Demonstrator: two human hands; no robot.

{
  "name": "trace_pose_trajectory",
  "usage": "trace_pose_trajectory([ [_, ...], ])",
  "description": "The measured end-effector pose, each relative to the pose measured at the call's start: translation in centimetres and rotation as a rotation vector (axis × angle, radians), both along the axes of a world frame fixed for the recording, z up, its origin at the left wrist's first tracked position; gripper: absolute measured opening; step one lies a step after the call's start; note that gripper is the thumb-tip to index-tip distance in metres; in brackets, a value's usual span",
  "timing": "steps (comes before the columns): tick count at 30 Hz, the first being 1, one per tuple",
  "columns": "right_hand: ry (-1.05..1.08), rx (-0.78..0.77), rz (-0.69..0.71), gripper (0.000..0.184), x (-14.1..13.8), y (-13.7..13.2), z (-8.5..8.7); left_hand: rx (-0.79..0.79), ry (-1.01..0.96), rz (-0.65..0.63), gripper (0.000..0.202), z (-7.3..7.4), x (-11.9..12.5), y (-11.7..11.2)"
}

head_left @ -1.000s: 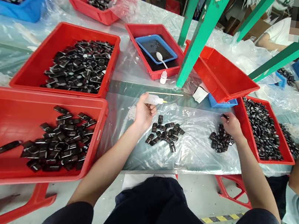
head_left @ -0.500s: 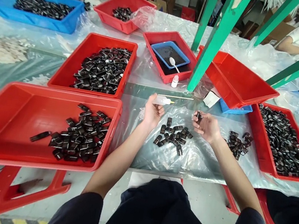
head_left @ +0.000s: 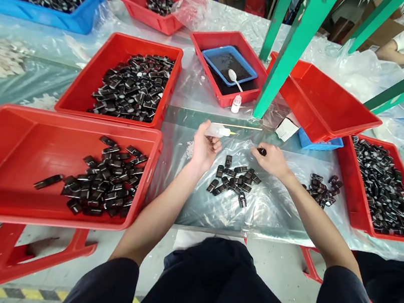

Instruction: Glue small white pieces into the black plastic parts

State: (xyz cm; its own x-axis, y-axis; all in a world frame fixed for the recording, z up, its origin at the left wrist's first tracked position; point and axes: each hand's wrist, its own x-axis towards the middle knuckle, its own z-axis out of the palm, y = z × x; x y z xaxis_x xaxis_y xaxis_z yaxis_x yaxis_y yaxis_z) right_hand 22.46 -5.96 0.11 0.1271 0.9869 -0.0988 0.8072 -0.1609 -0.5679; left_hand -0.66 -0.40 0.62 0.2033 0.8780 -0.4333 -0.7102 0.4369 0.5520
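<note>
My left hand [head_left: 205, 147] is closed around a clear squeeze bottle [head_left: 217, 130] whose thin yellow needle tip points right. Facing it, my right hand [head_left: 272, 160] pinches a small black glossy part [head_left: 261, 151], mostly covered by the fingers. Between and below both hands lies a loose cluster of black parts [head_left: 235, 181] on the plastic sheet. A second small pile of black parts [head_left: 323, 190] sits beyond my right forearm. Just above the bottle, a thin wooden stick [head_left: 236, 126] lies flat on the table.
At left stand two red bins, one near [head_left: 14, 164] and one farther [head_left: 80, 72], both holding black parts. Another filled red bin [head_left: 352, 209] is at right. A blue tray with a spoon [head_left: 232, 75], a small white bottle [head_left: 236, 104] and a green post [head_left: 288, 58] are ahead.
My right hand has turned over, palm now downward, and shifted slightly left and up with the black part. My left hand keeps the squeeze bottle in nearly the same place.
</note>
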Motion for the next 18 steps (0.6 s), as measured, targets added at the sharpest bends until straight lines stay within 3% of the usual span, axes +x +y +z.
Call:
trace_pose_trajectory([
  [5, 0.279, -0.005, -0.011, 0.046, 1.3, 0.2, 0.5, -0.009, 0.005, 0.008, 0.043, 0.0, -0.1, 0.2],
  [9, 0.529, -0.096, -0.035, 0.031, 2.2, -0.5, 1.1, -0.002, -0.006, 0.001, 0.042, 0.1, 0.0, -0.1],
  [13, 0.524, -0.095, -0.067, 0.031, 2.5, -0.8, 0.9, 0.01, -0.016, -0.016, 0.042, 0.1, 0.1, -0.3],
  [18, 0.488, -0.019, -0.055, 0.045, 3.1, 0.0, -0.8, 0.024, 0.0, -0.027, 0.044, 0.0, 0.0, -0.2],
])
